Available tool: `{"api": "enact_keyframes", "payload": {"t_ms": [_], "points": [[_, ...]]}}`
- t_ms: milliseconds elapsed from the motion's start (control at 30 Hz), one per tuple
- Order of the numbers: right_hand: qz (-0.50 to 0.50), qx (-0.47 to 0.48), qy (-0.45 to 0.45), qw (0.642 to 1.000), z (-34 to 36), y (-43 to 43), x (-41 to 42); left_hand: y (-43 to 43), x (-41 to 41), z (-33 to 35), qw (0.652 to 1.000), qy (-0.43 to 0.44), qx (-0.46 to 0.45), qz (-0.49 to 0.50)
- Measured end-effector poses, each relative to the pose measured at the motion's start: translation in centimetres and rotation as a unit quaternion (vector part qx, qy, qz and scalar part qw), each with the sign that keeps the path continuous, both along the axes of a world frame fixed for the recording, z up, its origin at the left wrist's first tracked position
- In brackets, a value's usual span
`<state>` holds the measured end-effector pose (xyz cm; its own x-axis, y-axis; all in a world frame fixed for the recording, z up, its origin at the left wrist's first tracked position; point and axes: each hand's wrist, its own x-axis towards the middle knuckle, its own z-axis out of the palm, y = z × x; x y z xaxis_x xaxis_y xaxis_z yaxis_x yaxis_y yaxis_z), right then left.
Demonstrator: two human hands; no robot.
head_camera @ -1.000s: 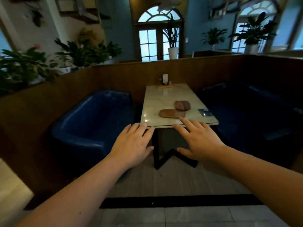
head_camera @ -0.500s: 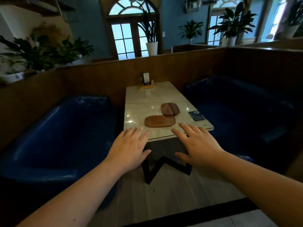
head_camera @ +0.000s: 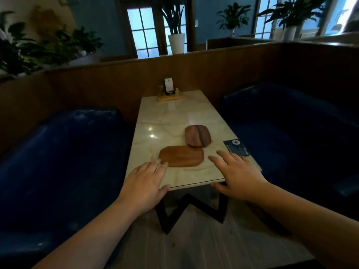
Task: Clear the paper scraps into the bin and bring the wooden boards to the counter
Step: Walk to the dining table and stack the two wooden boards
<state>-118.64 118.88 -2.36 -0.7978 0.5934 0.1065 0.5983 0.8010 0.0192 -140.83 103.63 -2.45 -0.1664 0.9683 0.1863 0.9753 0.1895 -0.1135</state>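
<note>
Two wooden boards lie on a pale marble table (head_camera: 165, 121). The nearer board (head_camera: 181, 156) is light brown and lies crosswise. The farther board (head_camera: 197, 135) is darker with a dark stripe and touches the nearer one's far right corner. My left hand (head_camera: 144, 181) hovers over the table's near left corner, fingers spread, its fingertips just short of the nearer board. My right hand (head_camera: 237, 174) is spread above the near right corner, holding nothing. No paper scraps or bin show.
A dark blue card (head_camera: 236, 148) lies at the table's right edge. A small wooden tray with a menu stand (head_camera: 169, 92) sits at the far end. Blue sofas (head_camera: 58, 152) flank the table on both sides, with a wooden partition behind.
I have moved closer to the table. Both hands have gone forward from in front of the table edge to over its near corners.
</note>
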Motion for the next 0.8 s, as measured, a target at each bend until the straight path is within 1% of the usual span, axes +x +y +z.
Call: {"api": "enact_keyframes", "payload": {"t_ms": [233, 400, 567, 700, 800], "points": [[-0.004, -0.048, -0.028, 0.998, -3.2, 7.9, -4.7, 8.9, -4.5, -2.9, 0.999, -0.027, -0.018, 0.001], [-0.015, -0.038, -0.042, 0.998, -4.3, 13.7, -8.6, 16.0, -9.3, -4.8, 0.999, -0.038, -0.023, -0.004], [-0.055, -0.061, -0.05, 0.995, -5.7, 20.7, -13.2, 25.0, -15.7, -7.0, 0.997, -0.063, -0.052, -0.007], [-0.098, -0.083, -0.051, 0.99, -6.9, 24.8, -15.3, 30.4, -18.6, -8.2, 0.992, -0.079, -0.096, -0.01], [-0.139, -0.129, -0.032, 0.981, -7.9, 27.9, -16.6, 34.5, -20.6, -9.1, 0.989, -0.09, -0.12, 0.006]]}}
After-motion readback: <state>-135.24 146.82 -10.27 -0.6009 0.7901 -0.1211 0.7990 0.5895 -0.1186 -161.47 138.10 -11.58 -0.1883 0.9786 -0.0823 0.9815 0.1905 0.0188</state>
